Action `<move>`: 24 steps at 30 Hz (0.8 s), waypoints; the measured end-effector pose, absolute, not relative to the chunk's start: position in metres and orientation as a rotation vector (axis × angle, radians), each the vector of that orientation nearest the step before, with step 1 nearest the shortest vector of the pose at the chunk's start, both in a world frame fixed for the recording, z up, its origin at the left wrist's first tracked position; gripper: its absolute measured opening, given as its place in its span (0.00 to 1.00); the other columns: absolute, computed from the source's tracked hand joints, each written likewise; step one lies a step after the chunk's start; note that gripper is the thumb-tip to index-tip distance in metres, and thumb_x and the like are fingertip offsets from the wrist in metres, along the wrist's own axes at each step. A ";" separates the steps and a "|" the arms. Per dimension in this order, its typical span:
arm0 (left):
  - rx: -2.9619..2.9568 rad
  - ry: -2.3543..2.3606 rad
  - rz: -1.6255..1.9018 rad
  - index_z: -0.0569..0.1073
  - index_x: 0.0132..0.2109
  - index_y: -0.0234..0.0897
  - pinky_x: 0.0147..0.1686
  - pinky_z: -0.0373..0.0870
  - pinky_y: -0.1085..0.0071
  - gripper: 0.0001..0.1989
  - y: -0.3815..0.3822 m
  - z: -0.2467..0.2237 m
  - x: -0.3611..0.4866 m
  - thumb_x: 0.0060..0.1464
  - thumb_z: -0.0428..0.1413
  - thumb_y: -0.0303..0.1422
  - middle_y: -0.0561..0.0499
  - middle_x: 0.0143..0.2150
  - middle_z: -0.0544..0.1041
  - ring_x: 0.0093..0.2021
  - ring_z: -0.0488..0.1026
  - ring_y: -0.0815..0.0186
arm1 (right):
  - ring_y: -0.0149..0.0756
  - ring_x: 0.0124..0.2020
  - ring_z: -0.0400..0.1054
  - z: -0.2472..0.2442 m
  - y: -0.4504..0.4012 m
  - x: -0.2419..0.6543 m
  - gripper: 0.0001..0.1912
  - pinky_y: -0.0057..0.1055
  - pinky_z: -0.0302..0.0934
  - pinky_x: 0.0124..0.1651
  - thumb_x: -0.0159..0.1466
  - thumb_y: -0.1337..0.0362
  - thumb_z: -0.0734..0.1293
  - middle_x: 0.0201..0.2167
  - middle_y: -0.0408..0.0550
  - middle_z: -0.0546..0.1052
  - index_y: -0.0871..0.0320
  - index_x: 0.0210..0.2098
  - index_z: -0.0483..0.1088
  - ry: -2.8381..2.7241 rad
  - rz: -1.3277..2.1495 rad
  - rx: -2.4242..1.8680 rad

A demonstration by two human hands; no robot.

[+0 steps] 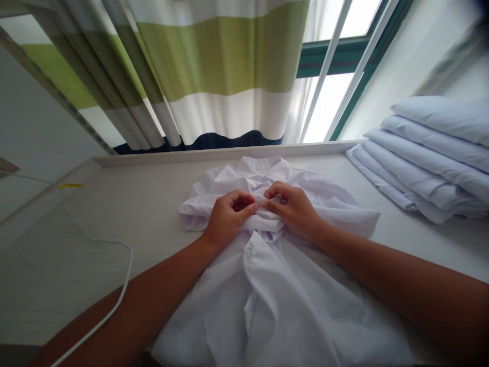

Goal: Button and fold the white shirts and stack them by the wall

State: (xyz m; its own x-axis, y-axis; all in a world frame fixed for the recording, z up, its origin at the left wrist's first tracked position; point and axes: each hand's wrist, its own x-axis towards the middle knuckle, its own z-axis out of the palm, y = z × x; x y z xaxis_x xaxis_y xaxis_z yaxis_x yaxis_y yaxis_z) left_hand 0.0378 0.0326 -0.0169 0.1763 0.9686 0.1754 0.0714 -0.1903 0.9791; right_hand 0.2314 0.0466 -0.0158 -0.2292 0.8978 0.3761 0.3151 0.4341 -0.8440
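A white button-up shirt (290, 285) lies spread on the pale tabletop, collar toward the window, its front bunched in the middle. My left hand (231, 214) pinches the fabric at the front opening between thumb and fingers. Close beside it, my right hand (292, 206) pinches the same spot, the two thumbs nearly meeting. Whatever small part sits between the fingertips, perhaps a button, is hidden. Below the hands the front edge hangs loose, with a button showing near its upper corner. Both short sleeves stretch out to the sides.
A stack of folded white garments (431, 158) stands at the right. A thin white cable (131, 255) runs across the left side and over my left forearm. A raised ledge (214, 155) edges the table below a striped curtain (229, 61) and a barred window (328, 86).
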 end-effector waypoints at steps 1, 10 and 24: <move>1.485 1.048 1.167 0.78 0.37 0.36 0.39 0.71 0.72 0.13 0.033 -0.017 0.038 0.50 0.68 0.40 0.51 0.36 0.79 0.36 0.75 0.67 | 0.35 0.33 0.65 -0.016 0.047 0.232 0.09 0.32 0.57 0.37 0.61 0.58 0.73 0.31 0.43 0.75 0.56 0.31 0.73 -1.757 0.815 -1.047; 1.523 1.076 1.179 0.78 0.36 0.36 0.38 0.71 0.72 0.13 0.032 -0.017 0.036 0.50 0.68 0.39 0.51 0.35 0.79 0.35 0.75 0.67 | 0.34 0.32 0.66 -0.016 0.047 0.232 0.09 0.31 0.57 0.35 0.59 0.58 0.74 0.30 0.43 0.75 0.57 0.31 0.74 -1.734 0.894 -1.046; 1.565 1.130 1.175 0.78 0.34 0.36 0.33 0.69 0.73 0.11 0.029 -0.014 0.037 0.50 0.67 0.38 0.51 0.32 0.79 0.32 0.73 0.68 | 0.34 0.32 0.65 -0.016 0.044 0.230 0.09 0.31 0.57 0.35 0.59 0.59 0.74 0.29 0.42 0.75 0.57 0.30 0.73 -1.718 0.878 -1.075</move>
